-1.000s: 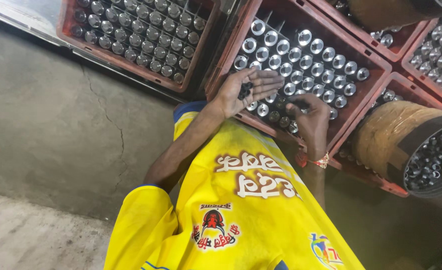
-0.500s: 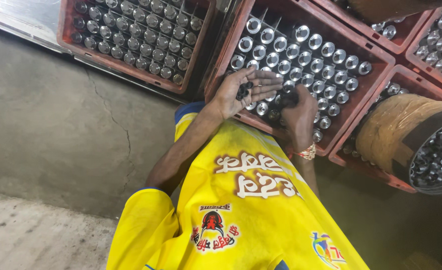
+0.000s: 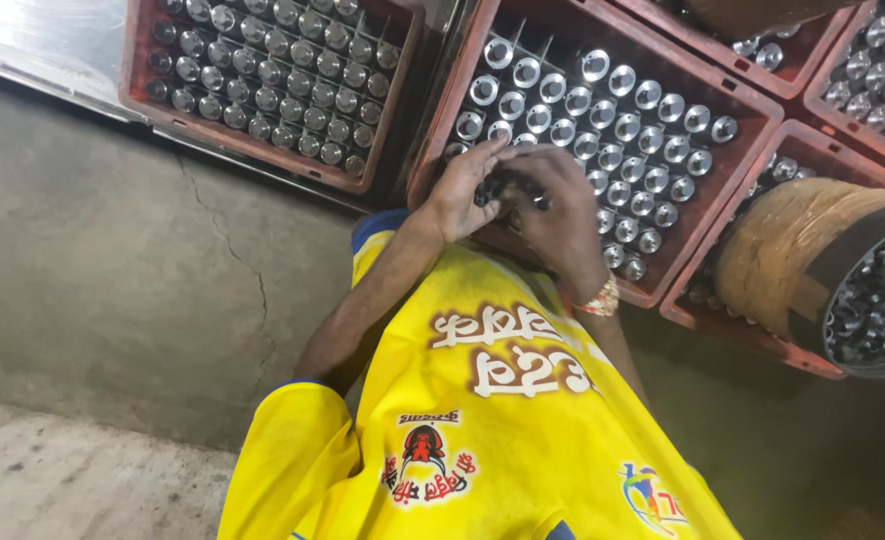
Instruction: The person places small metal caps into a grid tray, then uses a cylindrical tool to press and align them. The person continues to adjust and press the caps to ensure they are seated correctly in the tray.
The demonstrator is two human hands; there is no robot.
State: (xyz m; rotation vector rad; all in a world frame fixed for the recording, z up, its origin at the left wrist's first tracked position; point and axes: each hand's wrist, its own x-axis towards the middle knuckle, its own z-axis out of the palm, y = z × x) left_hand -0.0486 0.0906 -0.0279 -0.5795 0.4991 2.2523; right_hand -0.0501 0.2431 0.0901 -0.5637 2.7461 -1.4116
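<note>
My left hand (image 3: pixel 463 190) is cupped palm-up over the near edge of a red crate (image 3: pixel 441 120), with several small dark metal parts (image 3: pixel 496 187) lying in it. My right hand (image 3: pixel 561 218), which has a gold-coloured band at the wrist, is curled over that palm. Its fingertips are down among the small parts and hidden by the back of the hand. The crate holds rows of shiny upright metal cylinders (image 3: pixel 623 110) set on pegs.
Another red crate (image 3: pixel 128 70) full of metal cylinders stands at the left. At the right, a round drum (image 3: pixel 793 255) wrapped in brown tape holds dark parts (image 3: pixel 878 300). More red crates (image 3: pixel 813 95) stand behind it. The floor below is cracked grey concrete (image 3: pixel 143 270).
My right hand has left the cylinders near the crate's front edge and moved left onto my left palm. My left hand has stayed put with the small parts in it.
</note>
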